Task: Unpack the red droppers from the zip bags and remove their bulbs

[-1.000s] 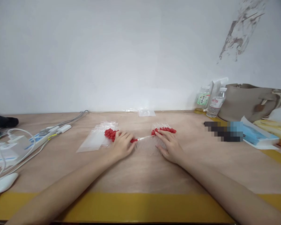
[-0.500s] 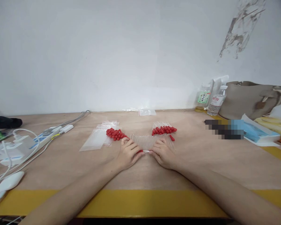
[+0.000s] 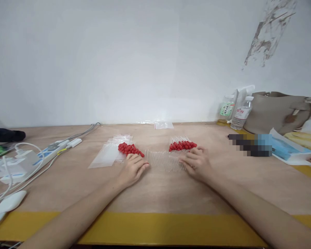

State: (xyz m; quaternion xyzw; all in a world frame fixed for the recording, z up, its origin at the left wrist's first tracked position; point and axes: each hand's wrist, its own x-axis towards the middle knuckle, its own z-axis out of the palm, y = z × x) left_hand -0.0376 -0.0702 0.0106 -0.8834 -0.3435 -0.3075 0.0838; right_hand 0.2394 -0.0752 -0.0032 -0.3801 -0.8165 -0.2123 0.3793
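Note:
A row of clear plastic tubes lies flat on the wooden table between my hands. My left hand rests at the row's left end, just below a pile of red caps, with its fingers curled; a trace of red shows at its fingertips. My right hand lies on the row's right end, fingers spread towards the tubes. A bunch of red-capped tubes sits just behind the right hand. What either hand holds is unclear.
Clear zip bags lie left of the caps, one more bag by the wall. A power strip with cables and a white mouse are on the left. Bottles, a beige bag and a blue packet stand on the right.
Both hands moved apart and slightly away from me, from the near edge of the tube row to its two ends. The loose red-capped tube near the right hand is no longer seen.

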